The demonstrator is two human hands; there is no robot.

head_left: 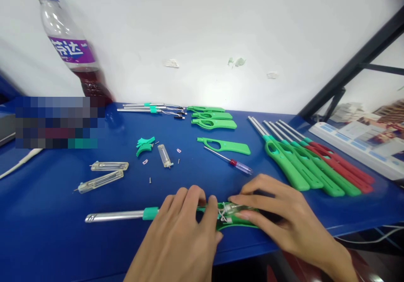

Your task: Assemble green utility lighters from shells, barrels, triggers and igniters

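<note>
An opened green long-neck lighter (227, 216) with a metal tube (113, 216) lies near the front edge of the blue table (47, 231). My left hand (183, 235) presses its fingers down on the green body just right of the teal collar. My right hand (277, 219) pinches the clear fuel tank and wires inside the open shell. A small screwdriver (230, 161) with a clear handle lies just beyond my right hand.
Several finished green and red lighters (309, 164) lie at the right. Green half-shells (214, 120), metal tubes with wires (148, 107), clear fuel tanks (104, 173), teal triggers (144, 145) and tiny screws are scattered behind. A bottle (72, 50) stands at back left.
</note>
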